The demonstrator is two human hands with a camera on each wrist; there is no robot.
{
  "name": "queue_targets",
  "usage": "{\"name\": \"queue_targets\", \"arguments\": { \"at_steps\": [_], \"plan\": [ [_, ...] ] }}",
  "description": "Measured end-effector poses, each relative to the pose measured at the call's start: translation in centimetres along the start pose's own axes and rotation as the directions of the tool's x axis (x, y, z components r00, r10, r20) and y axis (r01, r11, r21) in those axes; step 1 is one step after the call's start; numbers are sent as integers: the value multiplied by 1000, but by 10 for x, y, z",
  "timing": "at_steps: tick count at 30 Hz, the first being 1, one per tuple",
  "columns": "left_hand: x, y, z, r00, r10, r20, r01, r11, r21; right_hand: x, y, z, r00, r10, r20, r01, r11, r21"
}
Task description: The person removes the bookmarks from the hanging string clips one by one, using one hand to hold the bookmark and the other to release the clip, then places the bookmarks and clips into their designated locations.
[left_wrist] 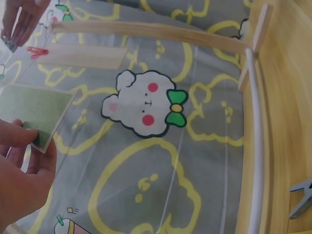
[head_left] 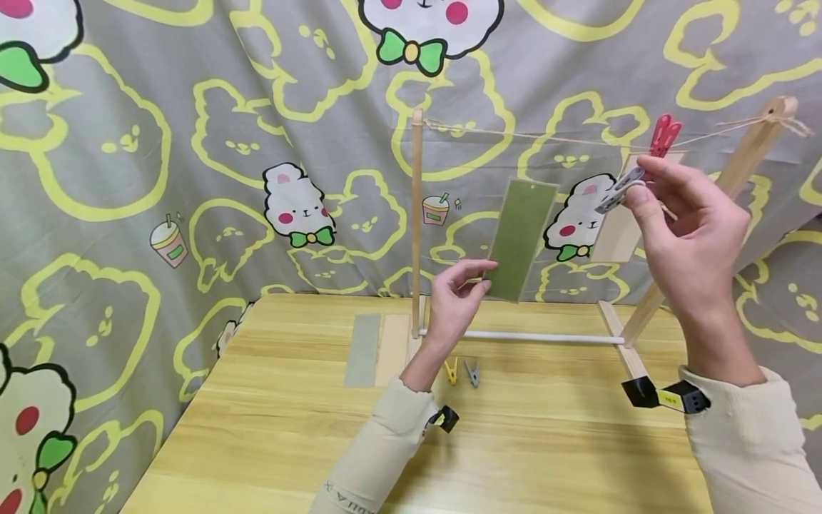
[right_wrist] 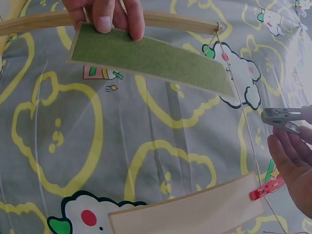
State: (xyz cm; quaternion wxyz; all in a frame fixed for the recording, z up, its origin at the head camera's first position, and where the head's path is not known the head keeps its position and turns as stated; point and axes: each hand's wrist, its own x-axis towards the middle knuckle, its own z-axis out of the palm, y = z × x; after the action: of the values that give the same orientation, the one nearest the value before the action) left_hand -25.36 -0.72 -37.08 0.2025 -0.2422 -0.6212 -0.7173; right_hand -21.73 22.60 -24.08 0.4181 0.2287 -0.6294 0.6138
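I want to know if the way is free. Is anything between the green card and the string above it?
Nothing visible. The left hand holds the green card by its lower corner just under the string. The right hand holds a grey clip beside it; the red clip sits farther right.

- The left hand (left_wrist: 19, 180) fills the near-left corner, thumb and fingers pinching the near corner of a green card (left_wrist: 31, 109).
- The green card has a pale border and lies tilted against the patterned cloth (left_wrist: 156, 185), grey with yellow outlines and a white rabbit wearing a green bow.
- Farther left, a beige card (left_wrist: 87, 57) hangs from a red clothespin (left_wrist: 36, 51).
- The right hand (left_wrist: 22, 22) shows in the far-left corner, holding something small and grey at its fingertips.
- A curved wooden post (left_wrist: 156, 31) runs across the top to a wooden base piece (left_wrist: 256, 44).
- A white rod (left_wrist: 257, 146) runs along the wooden table (left_wrist: 292, 122) on the right.
- A grey clothespin (left_wrist: 303, 197) lies on the table at the right edge.
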Motion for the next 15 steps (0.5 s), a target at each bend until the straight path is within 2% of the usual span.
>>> {"name": "queue_targets", "arguments": {
  "at_steps": [4, 11, 13, 15],
  "plan": [
    [-6, -1, -2, 1000, -9, -1, 9, 1000, 13, -6, 0, -3, 1000, 1, -4, -1, 998, -56],
    [-13, 2, -8, 1000, -2, 8, 2, 1000, 24, -18, 5, -5, 1000, 20, -18, -20, 1000, 20],
    [-15, 3, -11, 1000, 4, 11, -4, 1000, 30, -22, 7, -6, 1000, 20, -22, -20, 1000, -3],
    [-17, 4, -14, 1000, 9, 10, -9, 999, 46, -27, 9, -6, 999, 22, -30, -22, 1000, 15]
  ]
}}
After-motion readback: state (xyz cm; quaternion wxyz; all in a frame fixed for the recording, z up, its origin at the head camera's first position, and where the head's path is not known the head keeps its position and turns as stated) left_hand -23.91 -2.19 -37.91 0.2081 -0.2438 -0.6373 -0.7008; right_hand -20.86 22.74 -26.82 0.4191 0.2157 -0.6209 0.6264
